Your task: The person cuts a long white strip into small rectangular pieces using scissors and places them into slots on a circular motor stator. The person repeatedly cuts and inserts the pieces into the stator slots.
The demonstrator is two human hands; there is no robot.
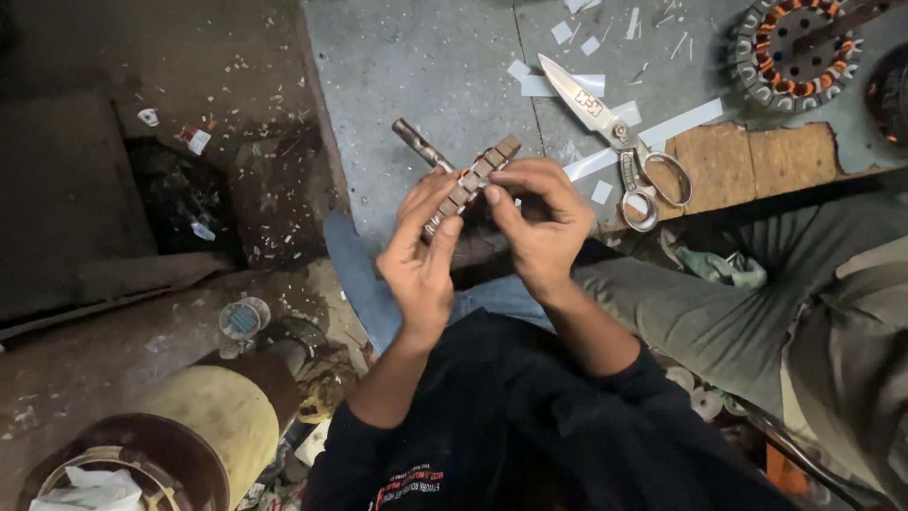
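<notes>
Fingers of both my hands are pinched on a slim metal rotor piece, a ribbed brown stack [478,175] on a steel shaft [419,145], held just above my lap near the middle of the frame. My left hand [421,260] grips it from below, thumb and fingers wrapped round its lower end; my right hand [539,222] closes on it from the right, thumb and forefinger pressing against its side. Neither hand is slack.

To do this well, I judge, the left hand should only steady the piece and keep it from rolling, while the right does the fine work with its fingertips. Pressure wants to be light and even along the ribs (they look like thin segments, though I cannot tell what joins them), and the piece should stay over my lap.

Its long axis runs on a diagonal, from lower left at my left palm up to the right, where the end of the ribbed stack points toward the scissors [615,132]. The bare shaft juts out toward the upper left.

Those scissors lie open on the grey worktop [416,57], among white paper strips [662,128], with a copper-wound stator [790,52] at the upper right corner.
</notes>
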